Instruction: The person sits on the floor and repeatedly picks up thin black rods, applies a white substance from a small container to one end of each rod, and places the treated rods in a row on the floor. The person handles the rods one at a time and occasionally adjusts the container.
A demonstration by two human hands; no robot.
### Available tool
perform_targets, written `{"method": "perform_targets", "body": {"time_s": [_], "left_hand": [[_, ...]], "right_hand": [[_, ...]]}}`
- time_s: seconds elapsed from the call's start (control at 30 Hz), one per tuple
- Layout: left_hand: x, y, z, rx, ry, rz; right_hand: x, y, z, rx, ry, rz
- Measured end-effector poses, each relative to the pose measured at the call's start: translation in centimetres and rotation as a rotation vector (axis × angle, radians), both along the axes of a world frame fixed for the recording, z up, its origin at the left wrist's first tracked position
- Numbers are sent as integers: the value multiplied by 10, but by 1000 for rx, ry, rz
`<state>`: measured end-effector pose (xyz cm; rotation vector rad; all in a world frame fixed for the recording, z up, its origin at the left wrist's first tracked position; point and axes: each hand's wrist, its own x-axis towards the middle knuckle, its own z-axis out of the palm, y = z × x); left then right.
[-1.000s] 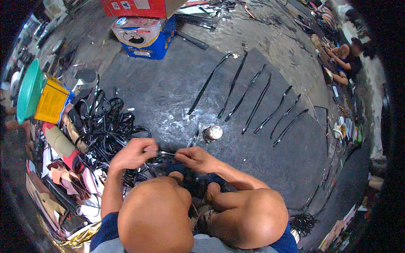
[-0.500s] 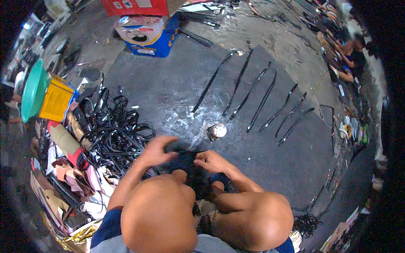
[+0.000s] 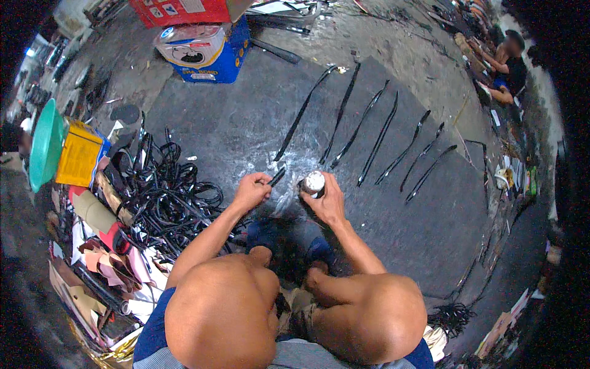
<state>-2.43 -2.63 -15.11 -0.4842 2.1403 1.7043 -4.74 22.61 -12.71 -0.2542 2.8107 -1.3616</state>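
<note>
My left hand [image 3: 252, 190] pinches a black strip [image 3: 278, 176], whose end sticks out past the fingertips just above the dark mat [image 3: 246, 129]. Wrapped round a small jar [image 3: 314, 181] with a whitish, crusted top is my right hand [image 3: 330, 200]. The mat between the two hands is smeared with white residue. Beyond them lie several narrow black strips [image 3: 375, 142], spread side by side and slanting. A tangled heap of black strips [image 3: 169, 178] rests to the left of my left hand.
A blue tin [image 3: 212, 69] and a red box [image 3: 190, 12] stand at the far left. Nearer left are a yellow tin [image 3: 78, 154], a green basin [image 3: 44, 144] and a scrap pile [image 3: 114, 264]. Another person [image 3: 505, 67] sits at the far right.
Both hands have moved away from me over the mat. My right hand has taken hold of the jar, and a black strip now shows in my left hand.
</note>
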Motion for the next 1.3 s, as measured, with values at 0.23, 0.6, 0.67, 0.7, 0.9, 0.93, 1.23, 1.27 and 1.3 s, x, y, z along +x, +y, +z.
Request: {"method": "perform_targets", "body": {"time_s": [0.23, 0.6, 0.67, 0.7, 0.9, 0.93, 1.23, 1.27, 1.3], "left_hand": [[-6, 31, 3, 489, -110, 100], [10, 34, 35, 806, -173, -219], [-6, 30, 13, 457, -88, -235], [-16, 31, 10, 285, -48, -249], [-45, 47, -17, -10, 13, -296], [-47, 47, -26, -84, 68, -301], [-43, 57, -31, -316, 539, -404], [-38, 58, -23, -300, 765, -438], [-36, 64, -9, -216, 763, -431]], "right_hand": [[-7, 5, 21, -479, -198, -338], [-6, 37, 15, -192, -130, -386], [-6, 48, 10, -229, -121, -461], [-6, 53, 12, -256, -126, -496], [-7, 41, 7, -375, -60, -365], [-6, 32, 5, -389, -82, -327], [15, 0, -19, 106, 217, 37], [17, 1, -17, 81, 215, 34], [17, 4, -16, 65, 185, 54]]}}
